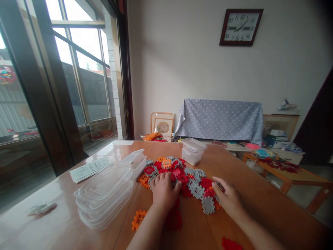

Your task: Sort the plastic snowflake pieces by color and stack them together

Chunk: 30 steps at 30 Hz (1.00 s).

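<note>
A heap of red, grey and orange interlocking plastic tiles (196, 189) lies mid-table. My left hand (164, 192) rests palm down on the near left of this heap, its fingers curved over the tiles and its thumb apart from them. What lies under the fingertips is hidden. At the heap's right edge, my right hand (229, 196) pinches a small dark-grey tile (221, 187) between thumb and fingers; it shows only edge-on. Just left of that hand is a solid-faced grey tile (208, 205). An orange tile (138, 219) lies apart beside my left forearm.
Stacked clear plastic lids (104, 194) and an open clear box (137, 165) stand left of the heap. Behind it is another clear container (192, 152). Printed paper sheets (90, 169) and a small plastic bundle (41, 207) lie further left. A red tile (231, 244) is at the near edge.
</note>
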Each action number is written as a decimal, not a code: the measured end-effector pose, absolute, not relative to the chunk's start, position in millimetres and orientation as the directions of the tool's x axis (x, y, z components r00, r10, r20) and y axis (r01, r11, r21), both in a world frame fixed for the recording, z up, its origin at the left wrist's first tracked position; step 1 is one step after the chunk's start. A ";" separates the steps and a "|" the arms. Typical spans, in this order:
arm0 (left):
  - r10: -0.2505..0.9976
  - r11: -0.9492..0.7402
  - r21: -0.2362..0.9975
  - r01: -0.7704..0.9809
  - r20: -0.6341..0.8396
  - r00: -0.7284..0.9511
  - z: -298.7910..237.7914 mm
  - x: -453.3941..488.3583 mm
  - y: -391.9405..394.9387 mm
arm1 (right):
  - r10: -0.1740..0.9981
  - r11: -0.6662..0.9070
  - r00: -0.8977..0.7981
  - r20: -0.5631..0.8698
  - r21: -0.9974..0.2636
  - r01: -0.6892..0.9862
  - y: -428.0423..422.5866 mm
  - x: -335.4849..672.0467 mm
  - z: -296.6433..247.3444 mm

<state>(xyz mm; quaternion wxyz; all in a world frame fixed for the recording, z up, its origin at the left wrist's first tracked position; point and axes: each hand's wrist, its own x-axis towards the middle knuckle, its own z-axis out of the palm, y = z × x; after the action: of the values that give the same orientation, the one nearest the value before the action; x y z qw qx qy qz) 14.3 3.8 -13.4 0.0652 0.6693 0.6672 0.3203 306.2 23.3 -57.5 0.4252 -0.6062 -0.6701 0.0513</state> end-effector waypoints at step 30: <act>0.909 -0.416 0.509 0.754 0.248 0.334 -11.7 24.1 -13.5 | 0.986 0.163 -0.079 0.147 -0.946 0.280 -13.7 268.2 -10.2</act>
<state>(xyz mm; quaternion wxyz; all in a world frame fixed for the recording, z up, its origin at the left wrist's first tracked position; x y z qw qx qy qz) 24.1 -13.5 -11.7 0.1533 0.8023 0.5180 0.2537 268.2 -13.7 -10.2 0.4458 -0.5116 -0.6188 0.3958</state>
